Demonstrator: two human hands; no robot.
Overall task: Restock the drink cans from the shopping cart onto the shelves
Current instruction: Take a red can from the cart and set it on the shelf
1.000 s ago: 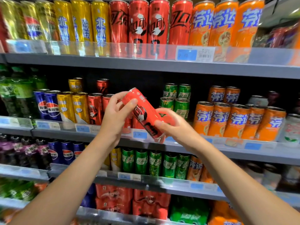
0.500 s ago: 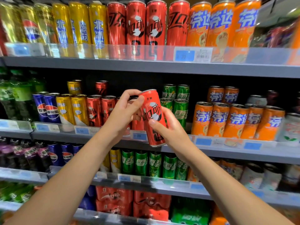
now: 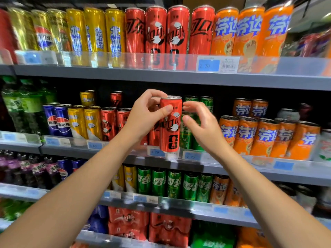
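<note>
Fingers [image 3: 165, 110] of the left hand [image 3: 143, 120] are clamped on the upper part of a red can [image 3: 171, 126], thumb across its front and the other fingers curled over the rim behind; the right hand [image 3: 202, 129] sits just beside the can, its fingers spread and loosely bent, and whether the tips graze the can's right side I cannot tell. The can is upright, long axis vertical, top up, printed face toward the camera, its base about level with the front edge of the middle shelf [image 3: 223, 169], in front of the red cans [image 3: 114, 122] and left of the green cans [image 3: 189, 133]. To seat it well, I judge the base should clear the clear front lip, go back into the red row, stay plumb, and be released only once it stands flat, label forward.
</note>
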